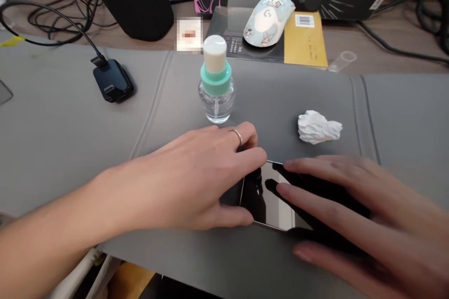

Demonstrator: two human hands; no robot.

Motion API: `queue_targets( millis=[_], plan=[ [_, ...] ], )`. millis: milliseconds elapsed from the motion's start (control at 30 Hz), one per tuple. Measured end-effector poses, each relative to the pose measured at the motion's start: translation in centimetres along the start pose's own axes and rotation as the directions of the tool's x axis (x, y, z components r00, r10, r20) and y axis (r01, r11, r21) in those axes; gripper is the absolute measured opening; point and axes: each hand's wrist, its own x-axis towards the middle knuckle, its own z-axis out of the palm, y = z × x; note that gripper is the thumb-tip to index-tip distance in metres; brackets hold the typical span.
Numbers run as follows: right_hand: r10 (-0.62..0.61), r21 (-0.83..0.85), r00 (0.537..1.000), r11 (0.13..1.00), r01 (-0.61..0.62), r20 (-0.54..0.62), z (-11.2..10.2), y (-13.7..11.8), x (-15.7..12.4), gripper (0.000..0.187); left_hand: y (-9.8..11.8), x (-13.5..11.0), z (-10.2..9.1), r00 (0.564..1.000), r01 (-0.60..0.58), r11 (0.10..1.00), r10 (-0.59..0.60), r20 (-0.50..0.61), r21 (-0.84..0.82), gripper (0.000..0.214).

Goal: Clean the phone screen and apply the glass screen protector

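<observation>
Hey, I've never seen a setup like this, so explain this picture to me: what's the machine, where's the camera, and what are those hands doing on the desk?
There's no robot here, just a person's two bare hands. The single picture comes from a camera worn on that person's head, looking forward and down.

The left hand holds a glossy dark device, probably a phone, with thumb and finger at opposite edges. The right hand, a bit blurred, is over its other end, fingers spread; whether they touch it is hard to tell.

On the grey mat are a clear bottle with a mint collar, a crumpled white tissue and a small black gadget with a cable attached. Farther back is a patterned mouse.
</observation>
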Motion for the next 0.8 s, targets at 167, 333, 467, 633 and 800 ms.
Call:
queue_targets(
  millis=[167,333,467,633,800],
  plan=[
    [0.053,0.013,0.999,0.999,-0.053,0.005,0.5,-0.1,-0.1,0.048,-0.2,-0.3,0.1,1.000,0.003,1.000,-0.003,0.001,0.013,0.045],
    [0.045,0.022,0.999,0.999,-0.045,0.006,0.5,-0.2,-0.4,0.048,-0.2,-0.3,0.1,1.000,-0.012,1.000,0.012,-0.017,0.012,0.046],
    [0.045,0.031,0.999,0.998,-0.046,0.014,0.6,-0.6,-0.1,0.048,0.0,-0.2,0.1,1.000,-0.006,1.000,0.006,-0.006,-0.003,0.042],
    [0.003,0.048,0.998,0.999,0.000,-0.057,0.9,-1.5,1.3,0.049,0.6,-0.1,0.2,0.999,0.050,0.999,-0.050,0.011,-0.014,0.040],
    [0.025,0.079,0.998,0.997,-0.020,-0.055,0.6,-1.6,1.6,0.056,1.3,0.1,0.4,0.997,0.068,0.998,-0.067,0.036,-0.006,0.035]
  ],
)
